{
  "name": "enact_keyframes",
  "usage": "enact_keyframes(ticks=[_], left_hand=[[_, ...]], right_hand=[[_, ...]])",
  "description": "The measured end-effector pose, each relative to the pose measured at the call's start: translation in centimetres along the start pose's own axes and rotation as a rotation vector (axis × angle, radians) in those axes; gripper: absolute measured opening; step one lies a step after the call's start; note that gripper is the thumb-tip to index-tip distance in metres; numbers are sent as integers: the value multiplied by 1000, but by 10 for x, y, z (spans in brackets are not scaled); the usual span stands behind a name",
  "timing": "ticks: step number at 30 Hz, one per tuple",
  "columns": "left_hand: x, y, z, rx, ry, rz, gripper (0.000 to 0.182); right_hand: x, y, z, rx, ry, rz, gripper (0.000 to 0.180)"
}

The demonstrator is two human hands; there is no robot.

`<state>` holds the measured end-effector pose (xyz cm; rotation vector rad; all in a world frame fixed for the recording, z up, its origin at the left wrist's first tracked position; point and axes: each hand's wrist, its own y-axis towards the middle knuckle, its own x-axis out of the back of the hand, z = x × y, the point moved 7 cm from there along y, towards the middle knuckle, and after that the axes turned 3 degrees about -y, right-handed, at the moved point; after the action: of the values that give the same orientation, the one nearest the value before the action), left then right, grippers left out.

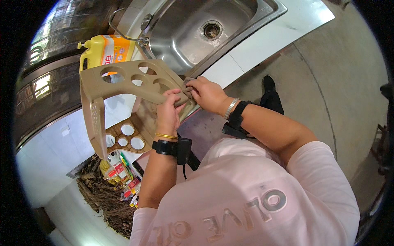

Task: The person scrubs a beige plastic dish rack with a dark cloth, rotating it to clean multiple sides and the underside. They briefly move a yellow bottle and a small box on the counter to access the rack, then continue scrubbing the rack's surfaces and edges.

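A tan plastic rack [123, 89] with round holes in its panels stands tilted in front of me, at the sink's near corner. My left hand [169, 109] grips a smooth rail of it. Pinched in the fingers of my right hand [207, 93] is a crumpled grey-brown cloth [188, 87], which touches the rack's right edge. The rack's lower panel [130, 136] shows white through several round openings. My left hand and wrist cover part of the rack.
A stainless steel sink [184, 40] with a curved faucet [115, 23] lies beyond the rack. A yellow detergent jug [101, 50] stands left of it. White tiled counter [246, 55] edges the sink. Bottles [123, 175] and a pile of dry brush [101, 196] lie at lower left.
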<state>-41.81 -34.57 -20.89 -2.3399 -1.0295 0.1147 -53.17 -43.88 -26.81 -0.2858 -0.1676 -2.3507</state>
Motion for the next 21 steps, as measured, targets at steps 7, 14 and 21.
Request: enact_keyframes(ticks=[7,14,21], left_hand=[[12,-30,17,57,237,127,20],[17,-49,25,-17,185,296,37],[73,-21,9,59,-309,211,49]], right_hand=[[64,20,16,29,-218,-165,28],[60,33,54,249,-580,-189,30],[30,51,53,341,-393,-42,34]])
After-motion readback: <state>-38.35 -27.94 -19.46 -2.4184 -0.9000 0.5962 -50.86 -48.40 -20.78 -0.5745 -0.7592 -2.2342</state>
